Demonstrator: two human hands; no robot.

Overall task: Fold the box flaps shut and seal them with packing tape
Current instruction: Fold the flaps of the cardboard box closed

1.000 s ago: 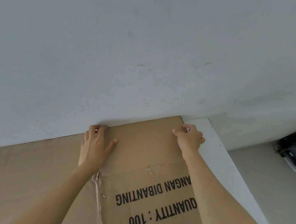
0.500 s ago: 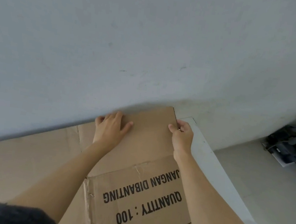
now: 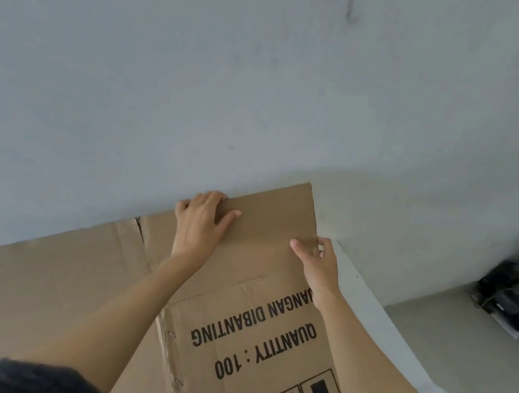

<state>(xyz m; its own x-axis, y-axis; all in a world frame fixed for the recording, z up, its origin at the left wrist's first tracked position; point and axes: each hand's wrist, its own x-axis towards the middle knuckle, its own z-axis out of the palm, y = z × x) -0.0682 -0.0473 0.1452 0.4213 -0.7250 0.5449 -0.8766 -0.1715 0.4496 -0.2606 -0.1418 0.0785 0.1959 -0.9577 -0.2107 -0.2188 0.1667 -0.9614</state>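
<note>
Pale grey wall (image 3: 266, 82) fills most of the view, scuffed in a few spots, and meets a white surface (image 3: 367, 296) whose bare edge runs down the right side. Beyond that edge lies a light floor (image 3: 461, 355) with a dark device (image 3: 515, 296) set against the wall. Brown sheet cardboard (image 3: 42, 283) covers the surface to the left, split by a tear near the wall. On it lies the box (image 3: 265, 345), collapsed flat by the look of it, its printed panel reading QUANTITY : 100 upside down to the wearer. Its far flap (image 3: 267, 223) appears lifted off the surface toward the wall. Both hands are clamped on that flap, well apart. The left hand (image 3: 203, 222) hooks its fingers over the far edge with the thumb spread on the face, and the right hand (image 3: 320, 260) pinches the right edge, thumb on top and fingers hidden behind. Holding two edges likely keeps the flap square while it bends along its crease, so the folding seems barely begun. No packing tape is in view. A dark sleeve (image 3: 39, 380) shows at bottom left.
</note>
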